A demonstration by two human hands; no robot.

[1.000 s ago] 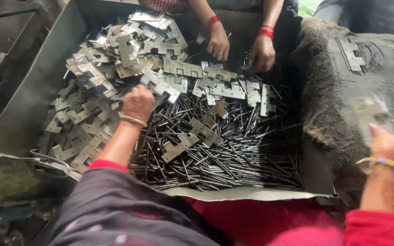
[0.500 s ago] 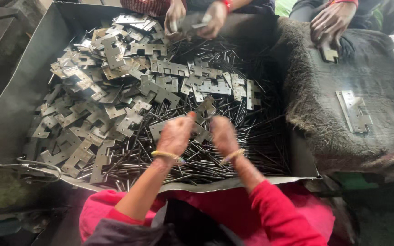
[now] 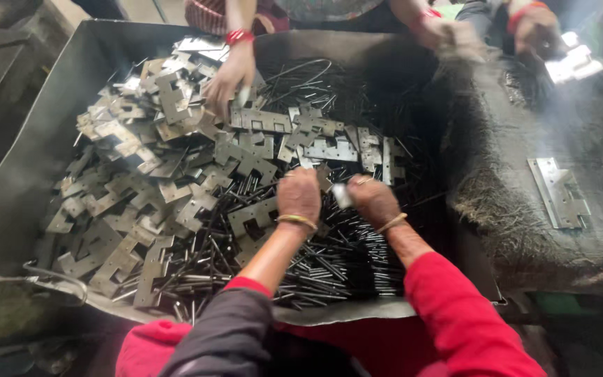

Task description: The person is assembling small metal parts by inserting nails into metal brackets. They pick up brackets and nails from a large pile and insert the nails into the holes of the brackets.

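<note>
Big grey metal tray [image 3: 29,174] fills most of the view, walls sloping up at left and back. Inside it, left and centre: a heap of flat notched metal plates [image 3: 155,174], hinge-leaf shape, lying every which way, stacked deepest toward the back left. Right and front of the tray: a dark mass of thin steel pins [image 3: 329,262], mostly running toward you, some poking under the plates. Front lip of the tray is bent and sits just above your lap.

Right of the tray, touching its wall: a dark fuzzy mat [image 3: 525,209] over a raised surface. One assembled hinge [image 3: 560,192] lies flat on it, apart from everything else.

Your two forearms come up from the bottom, red sleeves, a dark sleeve over the left one. Your left hand [image 3: 299,197] sits knuckles up over the line where plates meet pins, fingers curled down into the pile; I cannot tell what it grips. Your right hand [image 3: 373,200] is just beside it, nearly touching, fingers closed round a small light metal piece [image 3: 342,195] that shows between the two hands. Thin bangle on each wrist.

Far side: another person's hand [image 3: 230,73], red bangle, rests on the plates at the back of the tray. Two more hands [image 3: 535,31] at top right, blurred, over the mat beside a bright plate [image 3: 572,64]; too smeared to say how they hold it.
</note>
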